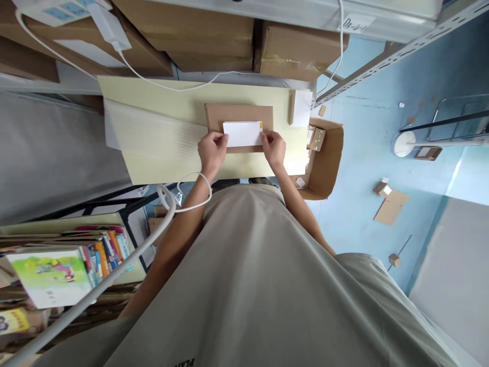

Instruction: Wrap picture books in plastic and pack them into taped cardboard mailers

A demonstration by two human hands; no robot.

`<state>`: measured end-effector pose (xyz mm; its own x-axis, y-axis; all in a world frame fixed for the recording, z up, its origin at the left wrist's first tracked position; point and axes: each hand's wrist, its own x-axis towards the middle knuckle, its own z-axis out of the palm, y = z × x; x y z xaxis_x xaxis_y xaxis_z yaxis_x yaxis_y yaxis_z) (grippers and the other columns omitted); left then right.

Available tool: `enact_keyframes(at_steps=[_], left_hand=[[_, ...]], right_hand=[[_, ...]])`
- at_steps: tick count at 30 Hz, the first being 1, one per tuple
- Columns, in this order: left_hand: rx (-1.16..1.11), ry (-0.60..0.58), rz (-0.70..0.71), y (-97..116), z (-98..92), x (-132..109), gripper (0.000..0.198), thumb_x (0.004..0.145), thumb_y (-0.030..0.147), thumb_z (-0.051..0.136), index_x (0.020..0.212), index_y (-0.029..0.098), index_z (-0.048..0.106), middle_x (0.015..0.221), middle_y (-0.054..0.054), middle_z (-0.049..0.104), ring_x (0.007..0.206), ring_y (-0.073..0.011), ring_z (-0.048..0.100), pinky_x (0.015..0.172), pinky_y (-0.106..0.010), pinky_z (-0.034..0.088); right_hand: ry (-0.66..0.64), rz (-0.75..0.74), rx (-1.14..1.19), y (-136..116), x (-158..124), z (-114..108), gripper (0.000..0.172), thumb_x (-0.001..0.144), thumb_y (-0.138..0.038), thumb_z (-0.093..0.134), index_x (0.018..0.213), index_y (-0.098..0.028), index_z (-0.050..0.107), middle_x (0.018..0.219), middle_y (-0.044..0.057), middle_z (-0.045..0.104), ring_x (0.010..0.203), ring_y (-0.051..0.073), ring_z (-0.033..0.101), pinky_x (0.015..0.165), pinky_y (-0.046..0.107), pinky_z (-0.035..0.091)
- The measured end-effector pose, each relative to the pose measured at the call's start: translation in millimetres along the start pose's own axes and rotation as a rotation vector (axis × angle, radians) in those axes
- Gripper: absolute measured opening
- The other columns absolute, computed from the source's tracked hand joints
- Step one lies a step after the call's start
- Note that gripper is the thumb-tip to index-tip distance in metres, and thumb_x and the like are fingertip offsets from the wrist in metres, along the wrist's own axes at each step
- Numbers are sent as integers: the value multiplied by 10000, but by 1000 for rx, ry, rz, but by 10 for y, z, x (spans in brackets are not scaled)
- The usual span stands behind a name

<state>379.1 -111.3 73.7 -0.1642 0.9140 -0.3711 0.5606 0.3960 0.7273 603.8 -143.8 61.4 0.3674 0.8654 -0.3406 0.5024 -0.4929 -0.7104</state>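
Sheet, white, is over brown cardboard, nearer to right edge of the desk than to left, and left hand and right hand pinch its two ends, where light, equal pull should keep it flat and square.

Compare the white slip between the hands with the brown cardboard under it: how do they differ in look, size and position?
The white slip has a small yellow mark in one corner; the visible face of the brown cardboard looks plain. The slip looks smaller, with the cardboard showing past its left, right and far edges. The slip is uppermost; the cardboard is partly hidden by it. Both look rectangular.
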Motion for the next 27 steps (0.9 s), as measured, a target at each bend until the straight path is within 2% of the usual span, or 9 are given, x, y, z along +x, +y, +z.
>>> enact_keyframes(at_steps=[4,8,14,20,27], left_hand=[[35,-10,-30,52,30,72,185,1022,358,737,953,194,787,991,-96,836,966,-266,760,956,-360,558],[46,-20,-49,51,42,87,173,1020,355,731,955,204,786,976,-93,833,1008,-276,763,969,-357,557],[96,-8,-57,64,49,98,182,1009,369,721,953,211,790,981,-94,848,998,-282,766,966,-370,566],[124,-19,-64,69,60,110,186,1003,374,714,939,215,786,1020,-109,859,1024,-298,773,988,-389,564],[112,-19,-57,80,70,112,174,993,384,720,902,240,758,1005,-115,860,1081,-329,777,1021,-421,566]], right_hand=[[3,32,-90,-32,26,48,390,1189,-543,562,1078,-227,761,1140,144,829,1083,293,796,1013,441,636],[-14,62,-125,-86,17,56,418,1201,-545,518,1140,-213,764,1215,173,825,1155,332,803,1064,509,651],[9,76,-141,-112,43,99,373,1188,-513,541,1104,-215,747,1237,181,811,1200,353,788,1100,544,663],[-23,123,-202,-161,53,92,304,1183,-429,557,1116,-198,742,1268,190,799,1193,380,790,1123,615,650],[-30,138,-186,-189,65,107,288,1176,-434,560,1088,-219,730,1257,184,808,1204,382,794,1123,625,659]])
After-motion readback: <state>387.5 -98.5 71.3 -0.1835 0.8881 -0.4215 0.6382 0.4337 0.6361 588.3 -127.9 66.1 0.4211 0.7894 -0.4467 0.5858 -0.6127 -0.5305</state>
